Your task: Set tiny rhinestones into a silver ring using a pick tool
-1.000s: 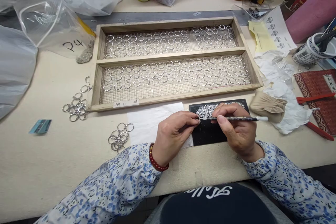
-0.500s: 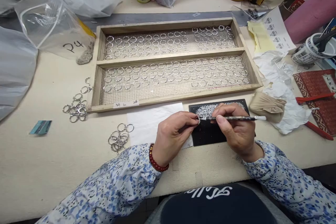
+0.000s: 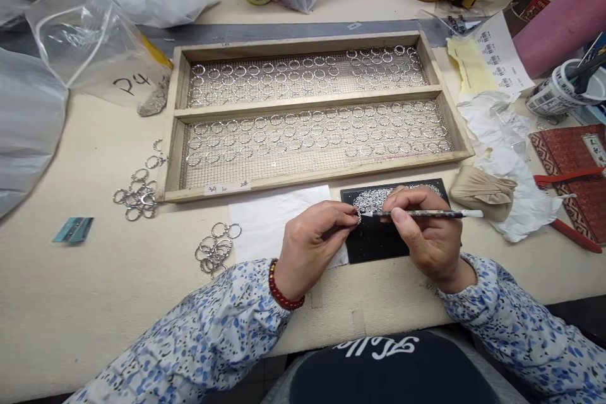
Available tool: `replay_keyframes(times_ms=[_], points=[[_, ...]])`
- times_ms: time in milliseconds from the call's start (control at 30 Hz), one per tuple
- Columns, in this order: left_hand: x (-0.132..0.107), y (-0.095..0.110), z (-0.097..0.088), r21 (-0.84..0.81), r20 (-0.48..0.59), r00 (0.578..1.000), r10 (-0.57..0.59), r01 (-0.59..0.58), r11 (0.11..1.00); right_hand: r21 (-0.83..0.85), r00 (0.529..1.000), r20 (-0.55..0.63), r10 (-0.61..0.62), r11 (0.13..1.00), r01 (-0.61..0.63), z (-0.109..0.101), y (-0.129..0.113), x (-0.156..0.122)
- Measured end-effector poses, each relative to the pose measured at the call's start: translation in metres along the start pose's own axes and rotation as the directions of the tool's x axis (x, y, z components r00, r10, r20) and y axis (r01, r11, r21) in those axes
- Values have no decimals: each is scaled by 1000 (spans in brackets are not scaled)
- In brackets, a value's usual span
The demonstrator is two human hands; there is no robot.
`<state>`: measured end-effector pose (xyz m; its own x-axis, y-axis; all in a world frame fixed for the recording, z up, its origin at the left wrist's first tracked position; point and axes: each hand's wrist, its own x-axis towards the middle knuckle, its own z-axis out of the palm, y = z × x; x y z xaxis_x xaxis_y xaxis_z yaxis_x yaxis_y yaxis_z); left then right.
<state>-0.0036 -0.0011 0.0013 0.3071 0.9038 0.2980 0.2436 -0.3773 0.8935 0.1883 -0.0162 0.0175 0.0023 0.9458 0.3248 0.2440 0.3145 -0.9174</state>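
My left hand (image 3: 312, 240) pinches a small silver ring (image 3: 358, 219) between thumb and fingertips. In my right hand (image 3: 426, 237) lies a slim pencil-like stick (image 3: 440, 213) with a pale tip, held like a pen. Its tip points left, at or very near the ring; whether they touch I cannot tell. Under both hands is a black tray (image 3: 374, 246) with many tiny shiny stones (image 3: 372, 199) heaped along its far side. White paper (image 3: 265, 224) lies left of the tray, partly under my left hand. A loose pile of silver rings (image 3: 215, 249) sits beside the paper.
Behind my hands, a two-part wooden frame (image 3: 303, 183) with wire mesh holds rows of rings. More rings (image 3: 139, 196) lie at its left corner, near a teal packet (image 3: 73, 230). To the right are a beige cloth bundle (image 3: 483, 192), crumpled tissue (image 3: 525, 202) and red-handled pliers (image 3: 575, 237).
The stick in my right hand has shifted very slightly to the right. My left hand and the ring stay almost where they were.
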Motion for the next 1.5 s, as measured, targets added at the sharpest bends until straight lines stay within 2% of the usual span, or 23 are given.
replay_keyframes(times_ms=[1500], points=[[0, -1, 0, 5, 5, 1000, 1, -1, 1000, -3, 1000, 15, 1, 1000, -1, -1, 2, -1]])
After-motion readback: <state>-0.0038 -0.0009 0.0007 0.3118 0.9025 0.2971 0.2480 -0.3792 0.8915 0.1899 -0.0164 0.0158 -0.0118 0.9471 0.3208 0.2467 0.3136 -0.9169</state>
